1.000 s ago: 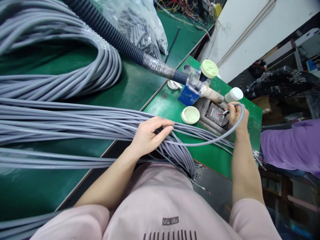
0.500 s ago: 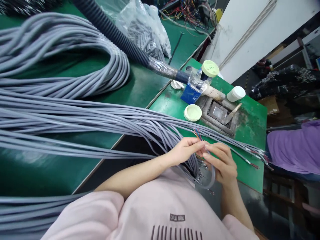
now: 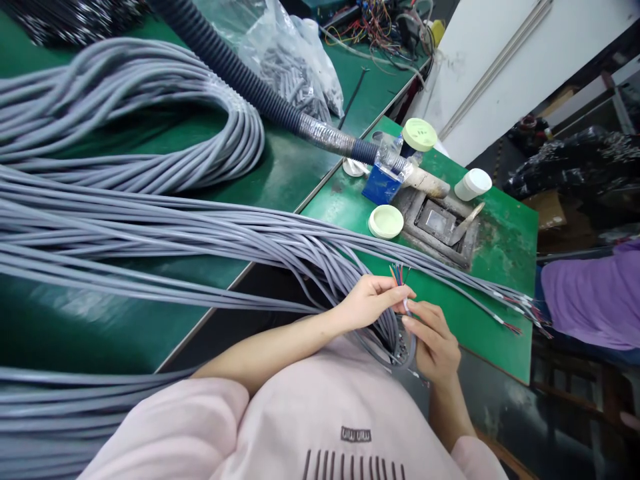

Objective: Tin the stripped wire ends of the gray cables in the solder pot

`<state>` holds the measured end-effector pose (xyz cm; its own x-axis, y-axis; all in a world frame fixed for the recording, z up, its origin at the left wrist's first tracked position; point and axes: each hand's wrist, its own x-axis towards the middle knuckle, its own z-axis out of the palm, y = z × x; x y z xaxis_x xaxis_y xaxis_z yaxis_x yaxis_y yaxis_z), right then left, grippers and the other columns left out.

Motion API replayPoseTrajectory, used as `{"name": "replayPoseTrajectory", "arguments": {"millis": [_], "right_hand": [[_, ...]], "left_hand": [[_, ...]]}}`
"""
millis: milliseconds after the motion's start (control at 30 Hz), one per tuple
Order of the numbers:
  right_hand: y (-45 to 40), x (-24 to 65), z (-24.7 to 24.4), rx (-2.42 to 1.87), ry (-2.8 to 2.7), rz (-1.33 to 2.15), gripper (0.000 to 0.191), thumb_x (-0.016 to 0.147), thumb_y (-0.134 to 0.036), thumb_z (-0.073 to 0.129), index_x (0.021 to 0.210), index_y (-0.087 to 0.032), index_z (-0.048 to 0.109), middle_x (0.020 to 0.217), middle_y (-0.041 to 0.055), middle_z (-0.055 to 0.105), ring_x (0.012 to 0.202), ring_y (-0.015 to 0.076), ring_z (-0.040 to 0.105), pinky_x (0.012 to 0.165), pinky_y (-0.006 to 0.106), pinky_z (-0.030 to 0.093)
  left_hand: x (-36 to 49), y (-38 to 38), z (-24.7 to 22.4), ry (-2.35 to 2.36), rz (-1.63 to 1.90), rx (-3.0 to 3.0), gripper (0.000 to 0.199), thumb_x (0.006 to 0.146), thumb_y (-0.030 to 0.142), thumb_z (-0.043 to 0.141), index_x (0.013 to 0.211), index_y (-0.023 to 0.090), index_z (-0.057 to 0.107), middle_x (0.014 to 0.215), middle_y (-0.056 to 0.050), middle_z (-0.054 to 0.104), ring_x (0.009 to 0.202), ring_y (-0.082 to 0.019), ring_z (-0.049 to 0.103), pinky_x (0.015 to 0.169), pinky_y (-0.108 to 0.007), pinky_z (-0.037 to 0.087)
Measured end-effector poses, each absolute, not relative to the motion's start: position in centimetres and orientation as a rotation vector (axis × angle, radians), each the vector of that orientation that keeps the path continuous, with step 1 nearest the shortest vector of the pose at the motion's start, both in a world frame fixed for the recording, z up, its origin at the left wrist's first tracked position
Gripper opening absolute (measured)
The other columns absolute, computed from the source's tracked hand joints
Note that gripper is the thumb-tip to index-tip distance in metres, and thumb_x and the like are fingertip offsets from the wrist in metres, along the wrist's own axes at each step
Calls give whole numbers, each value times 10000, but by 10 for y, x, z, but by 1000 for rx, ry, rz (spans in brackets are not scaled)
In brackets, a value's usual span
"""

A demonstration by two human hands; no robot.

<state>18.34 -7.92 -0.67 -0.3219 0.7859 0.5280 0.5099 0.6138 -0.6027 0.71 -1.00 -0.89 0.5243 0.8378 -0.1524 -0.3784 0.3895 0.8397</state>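
Note:
Between my two hands is the end of one grey cable, with thin coloured wires (image 3: pixel 399 273) fanning upward out of it. My left hand (image 3: pixel 373 300) pinches the wires at the point where they leave the sheath. The fingers of my right hand (image 3: pixel 434 337) are closed on the grey cable (image 3: pixel 411 350) just below, and the cable curves down in a loop. A thick bundle of grey cables (image 3: pixel 280 247) runs from the left and bends down behind my left hand. Other cables reach across the green board to stripped ends (image 3: pixel 535 310) at the right.
A black hose (image 3: pixel 240 80) ends by a blue box (image 3: pixel 383 183) and a grimy metal pot (image 3: pixel 440 223) with a spatula. A pale dish (image 3: pixel 386 221) and white jar (image 3: pixel 473 184) stand near. Coiled cables (image 3: pixel 245 133) lie left; a person in purple (image 3: pixel 590 293) is at right.
My right hand has moved slightly left and closer to my left hand. The cable loop is narrower, and the coloured wires point more upright. The view has shifted a little.

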Motion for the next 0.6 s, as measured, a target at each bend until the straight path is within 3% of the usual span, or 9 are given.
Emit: {"name": "replayPoseTrajectory", "arguments": {"millis": [100, 233, 367, 600], "right_hand": [[-80, 182, 0, -1175, -1837, 463, 442, 847, -71, 556, 1201, -319, 650, 1069, 63, 716, 947, 251, 666, 775, 442, 546], [-78, 175, 7, -1486, -1778, 631, 64, 861, -238, 616, 836, -234, 675, 685, -8, 630, 611, 156, 579, 575, 298, 452], [-77, 162, 6, -1546, -1780, 773, 351, 886, -287, 579, 555, -194, 505, 507, -45, 493, 470, 98, 442, 490, 257, 339], [-77, 156, 2, -1466, -1656, 1002, 374, 925, -286, 517, 564, -190, 531, 471, -44, 522, 428, 91, 452, 470, 241, 338]], "left_hand": [[8, -10, -8, 632, 830, 853, 441, 765, 558, 701, 762, 117, 726, 688, -55, 694, 635, -122, 603, 677, -248, 502], [10, -12, -8, 644, 822, 877, 441, 769, 560, 694, 759, 120, 722, 671, -51, 688, 614, -119, 598, 641, -237, 491], [9, -14, -9, 648, 818, 919, 444, 780, 555, 679, 658, 128, 688, 613, -43, 662, 569, -118, 583, 574, -228, 465], [5, -13, -3, 651, 790, 848, 447, 744, 567, 702, 709, 122, 689, 484, 16, 535, 460, -106, 530, 474, -225, 415]]}}
